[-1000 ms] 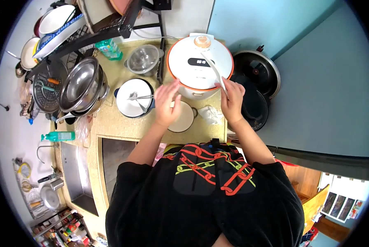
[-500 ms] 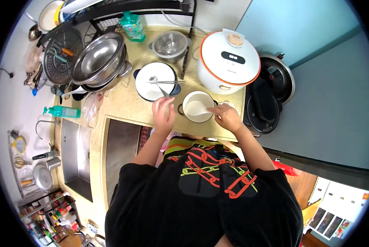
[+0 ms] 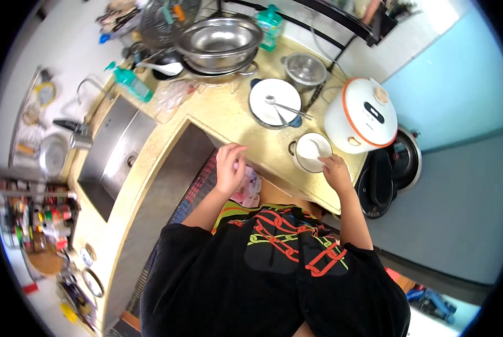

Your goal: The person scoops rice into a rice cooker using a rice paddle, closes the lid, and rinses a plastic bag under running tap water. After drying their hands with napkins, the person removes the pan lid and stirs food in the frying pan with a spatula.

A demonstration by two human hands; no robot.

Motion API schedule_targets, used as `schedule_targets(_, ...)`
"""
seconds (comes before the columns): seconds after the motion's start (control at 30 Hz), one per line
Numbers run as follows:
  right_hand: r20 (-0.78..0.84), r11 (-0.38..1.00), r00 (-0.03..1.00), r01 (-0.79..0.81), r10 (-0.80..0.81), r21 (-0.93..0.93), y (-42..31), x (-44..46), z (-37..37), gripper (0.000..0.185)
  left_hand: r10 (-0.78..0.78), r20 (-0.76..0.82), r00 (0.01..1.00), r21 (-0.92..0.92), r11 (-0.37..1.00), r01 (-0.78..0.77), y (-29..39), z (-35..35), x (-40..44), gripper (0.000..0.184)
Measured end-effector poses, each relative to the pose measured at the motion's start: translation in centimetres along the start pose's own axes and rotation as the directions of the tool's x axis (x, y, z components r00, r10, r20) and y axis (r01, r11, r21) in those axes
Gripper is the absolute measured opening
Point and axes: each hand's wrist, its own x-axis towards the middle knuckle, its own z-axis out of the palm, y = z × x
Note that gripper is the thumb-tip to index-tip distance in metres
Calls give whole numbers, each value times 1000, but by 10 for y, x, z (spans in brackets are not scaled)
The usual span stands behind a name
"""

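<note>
My right hand [image 3: 335,173] is at the front right rim of a small white pot [image 3: 306,163], its fingers closed on the handle of a white spoon [image 3: 317,149] whose bowl is inside the pot. My left hand [image 3: 229,167] hangs in front of the counter edge, fingers apart and holding nothing. Behind the small pot, a white plate-like lid [image 3: 267,104] covers a dark blue pot, with metal utensils [image 3: 288,106] lying on top. The white rice cooker [image 3: 347,121] with an orange rim stands closed, right of the small pot.
A steel sink [image 3: 116,151] lies at the left, with a green pump bottle [image 3: 133,84] behind it. Stacked steel bowls [image 3: 220,45], another green bottle [image 3: 269,28] and a lidded glass bowl [image 3: 305,70] line the back. Dark pans [image 3: 406,163] stand at the right.
The view has turned toward the sink. The white spoon has gone from above the rice cooker into the small pot with my right hand. My left hand has moved away from the pots.
</note>
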Motion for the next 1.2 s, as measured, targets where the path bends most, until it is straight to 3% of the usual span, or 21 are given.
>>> schedule_targets(0.17,37,997,997,73,-71,-37,-18,19,-9,30,-101,-159,982,86,990,115,6,-42,-45,32)
schedule_targets(0.3,40,968,974,218,-224,124,-69,37,0,24,-149,-258,955,158,968,194,27,-71,-89,34)
schedule_targets(0.37,71,916,937,314,-341,248,-104,38,13,21,-149,-259,954,239,947,213,41,-83,-111,34)
schedule_targets(0.5,207,815,865,314,-457,487,-170,24,61,21,-156,-281,947,296,924,241,63,-105,-148,25)
schedule_targets(0.73,199,620,643,536,-740,573,-281,6,92,22,-159,-368,916,389,869,307,96,-180,-196,18)
schedule_targets(0.87,258,649,627,539,-735,536,-308,18,123,20,-215,-497,841,355,834,423,87,-216,-226,18)
schedule_targets(1.0,169,681,700,562,-694,470,-348,37,157,18,-258,-447,857,341,836,430,70,-267,-244,17)
schedule_targets(1.1,258,811,781,479,-569,336,-387,53,165,18,-318,-376,871,284,855,434,47,-303,-239,17)
schedule_targets(1.2,193,842,832,464,-521,275,-409,72,174,18,-241,-335,911,313,883,349,10,-326,-219,16)
